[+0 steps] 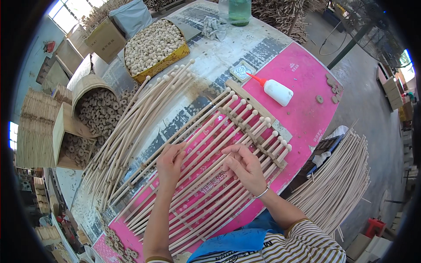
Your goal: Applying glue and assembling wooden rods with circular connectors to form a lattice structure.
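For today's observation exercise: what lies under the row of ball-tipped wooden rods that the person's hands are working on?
Under the rods lies a pink sheet spread on the table, with a notched wooden rack holding their ball ends. The rods, left hand and right hand cover much of the sheet.

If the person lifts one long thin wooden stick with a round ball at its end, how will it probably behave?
The long thin wooden stick with a ball end is probably light, since the left hand and right hand touch the sticks with fingertips only. It may bend slightly, because the loose sticks in the pile look curved, though the lens adds to this. Being round, it would likely roll if pushed sideways.
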{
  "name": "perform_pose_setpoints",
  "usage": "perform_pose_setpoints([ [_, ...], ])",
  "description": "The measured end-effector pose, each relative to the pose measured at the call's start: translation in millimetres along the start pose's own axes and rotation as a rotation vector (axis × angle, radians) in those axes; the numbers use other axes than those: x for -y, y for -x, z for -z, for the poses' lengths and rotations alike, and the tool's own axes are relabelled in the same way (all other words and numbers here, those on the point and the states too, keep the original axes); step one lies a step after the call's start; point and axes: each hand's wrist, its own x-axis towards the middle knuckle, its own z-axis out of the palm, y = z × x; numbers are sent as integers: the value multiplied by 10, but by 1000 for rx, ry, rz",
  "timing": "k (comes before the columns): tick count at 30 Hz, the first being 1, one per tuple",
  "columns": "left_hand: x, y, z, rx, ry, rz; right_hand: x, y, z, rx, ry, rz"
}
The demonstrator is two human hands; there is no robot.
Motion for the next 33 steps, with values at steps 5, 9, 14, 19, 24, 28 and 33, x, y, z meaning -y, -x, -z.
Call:
perform_pose_setpoints([
  [5, 104, -71, -135, 11, -3, 3, 12, -8, 51, 14, 0, -23],
  [9, 66, -70, -190, -4, -111, -26, -30, -17, 54, 35, 30, 20],
  [14, 98, -77, -197, -75, -356, -189, -82, -15, 19, 77, 28, -16],
  [19, 48, -74, -32, -76, -364, -205, -169, 24, 60, 101, 46, -43],
  [24, 334, 105, 378, -101, -622, -185, -196, 99, 9, 98, 57, -41],
  [28, 586, 191, 401, -75, -681, -212, -236, 149, -76, 137, 72, -66],
  [33, 381, 294, 528, -166, -671, -292, -318, 156, -184, 198, 150, -29],
])
